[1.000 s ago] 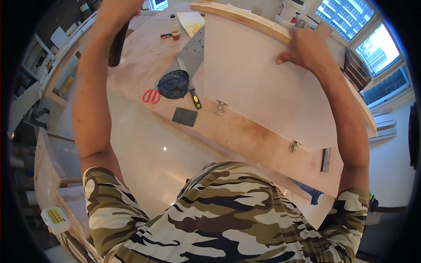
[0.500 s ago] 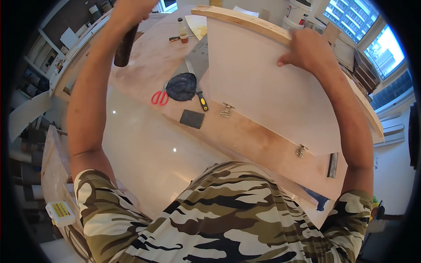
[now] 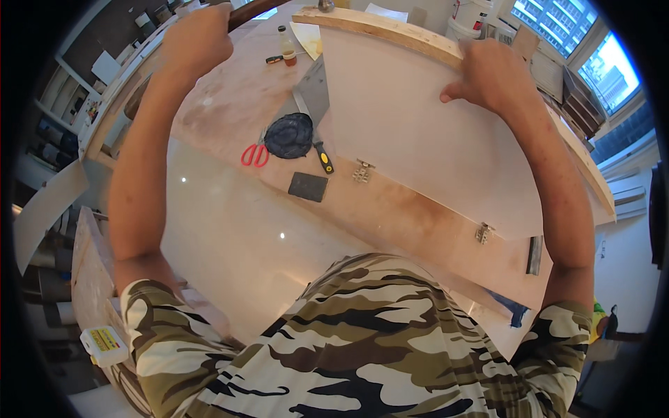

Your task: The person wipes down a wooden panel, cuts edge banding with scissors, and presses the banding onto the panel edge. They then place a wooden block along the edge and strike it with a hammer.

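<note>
My left hand (image 3: 202, 42), at the upper left, is closed round the dark handle of a hammer (image 3: 259, 10). At the far left end of a pale wooden strip (image 3: 390, 36), the metal hammer head (image 3: 325, 5) is down at the wood, partly cut off by the picture's top edge. The strip runs along the upper edge of a white panel (image 3: 418, 118) that stands up from the table. My right hand (image 3: 493, 73) grips strip and panel edge together, thumb on the white face, fingers hidden behind. Two metal hinges (image 3: 362, 171) sit along the panel's lower edge.
On the table (image 3: 230, 104) lie red-handled scissors (image 3: 255, 155), a crumpled black lump (image 3: 289, 136), a black-and-yellow-handled scraper (image 3: 324, 159) and a dark flat block (image 3: 308, 187). Farther back stands a small bottle (image 3: 287, 49). White buckets (image 3: 468, 19) are behind the panel.
The hammer has swung from hanging below my left hand to pointing right, its head now at the strip's left end. My left hand has come down slightly; my right hand keeps its grip.
</note>
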Demonstrator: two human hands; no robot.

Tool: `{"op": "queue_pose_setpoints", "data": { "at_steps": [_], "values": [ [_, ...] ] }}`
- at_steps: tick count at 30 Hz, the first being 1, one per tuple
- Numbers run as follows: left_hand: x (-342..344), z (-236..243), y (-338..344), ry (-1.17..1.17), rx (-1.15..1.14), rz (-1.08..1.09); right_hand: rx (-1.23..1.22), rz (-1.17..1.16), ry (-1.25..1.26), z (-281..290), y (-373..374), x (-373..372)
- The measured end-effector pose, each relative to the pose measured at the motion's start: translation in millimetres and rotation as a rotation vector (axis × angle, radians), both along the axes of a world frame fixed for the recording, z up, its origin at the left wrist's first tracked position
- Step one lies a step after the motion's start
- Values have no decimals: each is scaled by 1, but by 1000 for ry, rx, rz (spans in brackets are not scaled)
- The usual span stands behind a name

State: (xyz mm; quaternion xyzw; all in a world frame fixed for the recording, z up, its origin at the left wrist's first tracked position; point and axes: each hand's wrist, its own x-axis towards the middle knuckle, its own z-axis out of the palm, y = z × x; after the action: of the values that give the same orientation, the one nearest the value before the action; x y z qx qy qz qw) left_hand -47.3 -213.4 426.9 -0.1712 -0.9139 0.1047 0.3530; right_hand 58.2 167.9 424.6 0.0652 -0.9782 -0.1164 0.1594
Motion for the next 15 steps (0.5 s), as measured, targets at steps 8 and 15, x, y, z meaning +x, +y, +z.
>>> {"op": "queue_pose_setpoints", "data": {
  "at_steps": [8, 15],
  "values": [
    [44, -183, -17, -667, 1484, 16, 31, -97, 151, -14, 54, 29],
    [32, -369, -57, -852, 1877, 432, -93, -194, 122, -12, 139, 103]
  ]
}}
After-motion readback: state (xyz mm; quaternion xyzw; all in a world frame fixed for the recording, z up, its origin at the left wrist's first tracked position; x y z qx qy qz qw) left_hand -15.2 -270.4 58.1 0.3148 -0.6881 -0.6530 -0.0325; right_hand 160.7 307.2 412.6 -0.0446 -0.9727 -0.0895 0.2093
